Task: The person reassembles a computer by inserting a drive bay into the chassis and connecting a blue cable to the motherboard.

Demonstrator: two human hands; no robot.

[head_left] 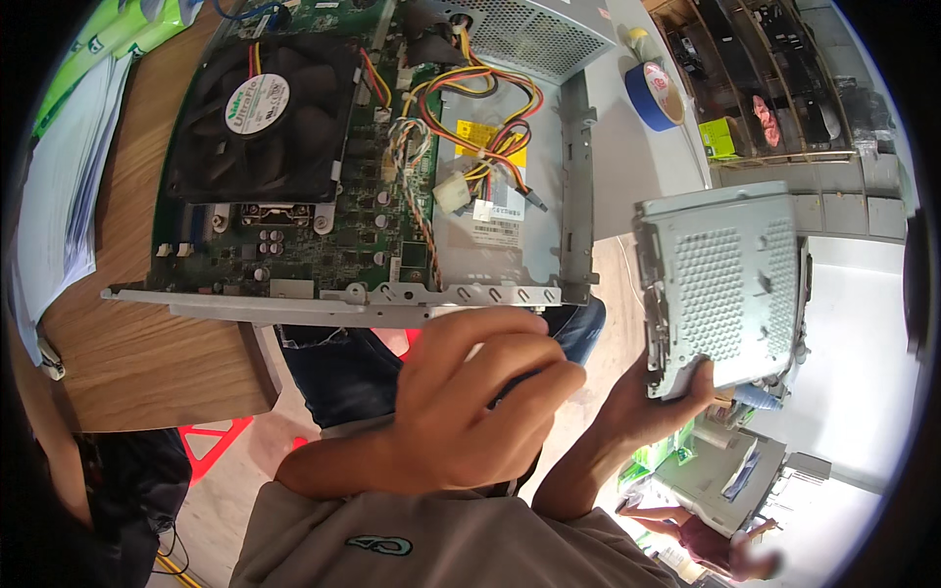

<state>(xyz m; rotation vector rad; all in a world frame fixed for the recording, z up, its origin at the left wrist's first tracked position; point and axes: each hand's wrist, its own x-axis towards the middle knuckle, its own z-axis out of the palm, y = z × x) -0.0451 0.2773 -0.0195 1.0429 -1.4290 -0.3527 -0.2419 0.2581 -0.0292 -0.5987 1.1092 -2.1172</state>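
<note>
My right hand [676, 407] grips a silver perforated metal drive cage [725, 284] by its lower end, holding it up to the right of an open computer case [580, 186]. In front of the case's near metal edge, my left hand [480, 392] is closed with curled fingers. Whatever it may hold is hidden behind the knuckles. Inside the case, a large black fan [294, 147] sits over a green circuit board [368, 235]. Bundled red, yellow and black power cables [490, 83] lie beside it, ending in a white plug [453, 193]. A perforated power supply [534, 34] occupies the far corner.
The case rests on a wooden table [167, 363], with white papers [74, 176] at the left. A blue tape roll [655, 96] stands on a pale surface at the right, near shelves [784, 78]. A person's arm [59, 441] is at lower left; another person [706, 539] is farther off.
</note>
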